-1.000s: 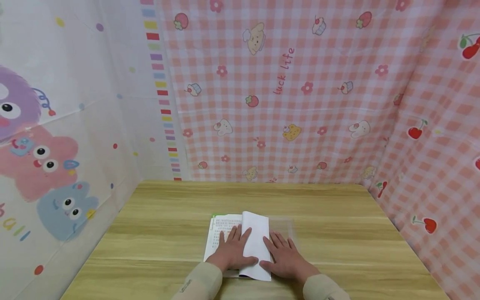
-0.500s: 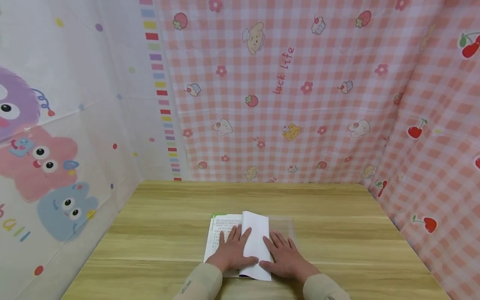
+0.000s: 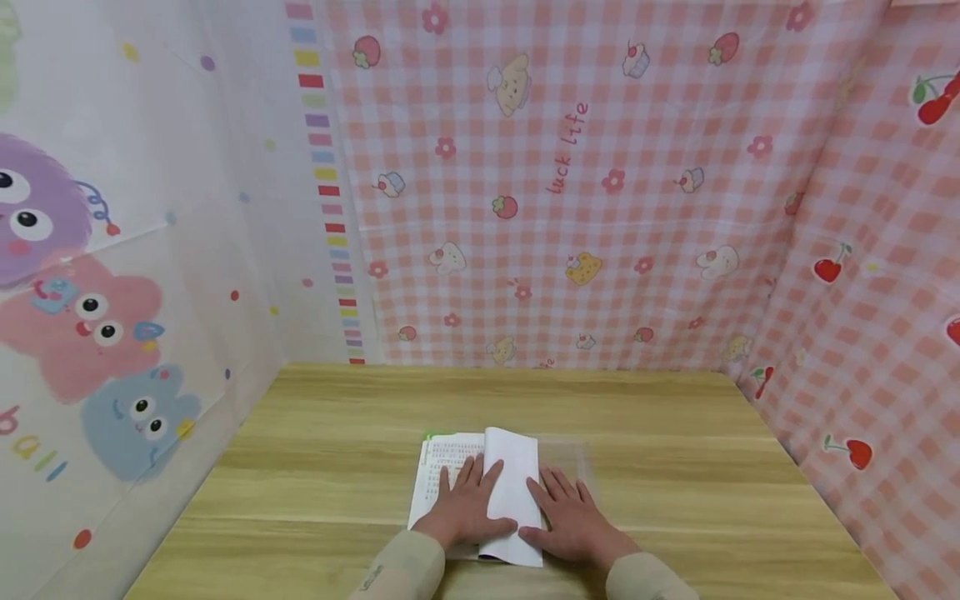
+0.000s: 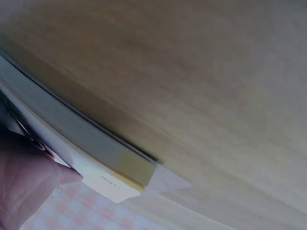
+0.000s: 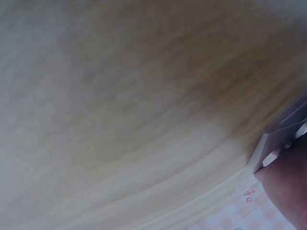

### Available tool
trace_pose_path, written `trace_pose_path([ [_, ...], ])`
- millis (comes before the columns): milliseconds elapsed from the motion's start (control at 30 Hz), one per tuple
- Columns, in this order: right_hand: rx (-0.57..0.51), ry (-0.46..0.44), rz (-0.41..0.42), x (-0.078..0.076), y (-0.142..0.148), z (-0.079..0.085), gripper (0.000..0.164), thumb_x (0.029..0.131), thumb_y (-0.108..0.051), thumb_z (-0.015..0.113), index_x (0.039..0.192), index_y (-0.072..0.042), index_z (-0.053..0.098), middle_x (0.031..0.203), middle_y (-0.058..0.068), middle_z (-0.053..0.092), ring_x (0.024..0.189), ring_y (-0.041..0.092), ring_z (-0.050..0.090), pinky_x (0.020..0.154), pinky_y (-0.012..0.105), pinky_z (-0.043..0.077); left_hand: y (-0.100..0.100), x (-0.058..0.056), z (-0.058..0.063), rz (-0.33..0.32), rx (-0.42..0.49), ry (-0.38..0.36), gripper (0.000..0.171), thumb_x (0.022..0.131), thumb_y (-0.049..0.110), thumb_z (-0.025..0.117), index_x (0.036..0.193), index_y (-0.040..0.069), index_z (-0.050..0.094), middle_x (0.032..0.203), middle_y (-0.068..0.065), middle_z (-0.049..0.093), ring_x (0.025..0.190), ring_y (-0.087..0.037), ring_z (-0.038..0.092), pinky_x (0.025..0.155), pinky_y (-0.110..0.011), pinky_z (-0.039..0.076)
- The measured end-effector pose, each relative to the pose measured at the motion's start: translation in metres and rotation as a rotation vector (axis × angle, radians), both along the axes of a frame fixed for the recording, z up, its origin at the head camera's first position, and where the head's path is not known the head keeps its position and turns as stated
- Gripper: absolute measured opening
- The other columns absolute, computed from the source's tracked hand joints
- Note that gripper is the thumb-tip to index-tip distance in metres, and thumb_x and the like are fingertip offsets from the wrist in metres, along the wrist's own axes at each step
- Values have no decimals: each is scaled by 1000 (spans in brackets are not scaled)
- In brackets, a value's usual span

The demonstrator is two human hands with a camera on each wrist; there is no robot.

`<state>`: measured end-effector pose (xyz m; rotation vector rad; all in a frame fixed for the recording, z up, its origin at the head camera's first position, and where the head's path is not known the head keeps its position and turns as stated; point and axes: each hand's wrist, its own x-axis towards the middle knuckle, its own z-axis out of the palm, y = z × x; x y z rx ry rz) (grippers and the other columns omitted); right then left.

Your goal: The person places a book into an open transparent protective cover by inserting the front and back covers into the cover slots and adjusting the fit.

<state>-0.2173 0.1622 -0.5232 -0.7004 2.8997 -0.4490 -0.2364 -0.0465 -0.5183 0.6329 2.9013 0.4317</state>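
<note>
A book [image 3: 453,450] lies on the table, its printed page with a green top corner showing on the left. Over its middle stands a white sheet or flap [image 3: 512,467], partly raised along its right side. My left hand [image 3: 467,510] rests with spread fingers across the printed page and the white sheet, thumb on the sheet. Spread flat, my right hand [image 3: 568,518] lies over a clear plastic cover [image 3: 579,457], thumb and index fingertips at the sheet's right edge. In the left wrist view, the thick page block [image 4: 81,124] shows beside the left hand [image 4: 29,182].
The wood-grain table [image 3: 675,450] extends around the book on all sides. A pink checked cloth [image 3: 645,217] hangs behind it and along the right. On the left hangs a white cloth [image 3: 202,275] with cartoon figures.
The head view has tilted up slightly, so the scene sits a little lower. Both hands keep the same place on the book and cover.
</note>
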Motion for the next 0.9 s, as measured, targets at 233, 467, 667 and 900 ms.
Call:
trace_pose_path([
  [233,-14,8,6,-1,1,-6,81,89,-60,47,147,-4,36,154,24,25,139,40,17,106,70,16,0,2,0,0,-7,2,94,79,66,55,151,14,26,156,-23,23,141,-37,17,108,-69,13],
  [467,-14,17,-9,-6,3,-15,82,89,-63,45,148,-7,36,156,21,23,140,39,16,107,68,15,1,0,2,0,-2,-1,94,79,66,56,151,13,26,156,-24,22,141,-38,16,108,-70,12],
  [667,-22,9,-7,-5,2,-11,82,88,-62,46,146,-5,37,155,23,24,139,40,17,107,70,15,1,0,2,2,-12,-5,94,79,66,55,151,14,26,156,-23,23,141,-37,16,108,-69,13],
  [900,-35,16,1,0,2,-4,81,89,-60,47,145,-3,38,153,25,26,138,42,18,105,71,16,2,0,1,-1,-13,-8,93,80,65,56,151,13,25,156,-24,22,141,-38,16,108,-70,12],
])
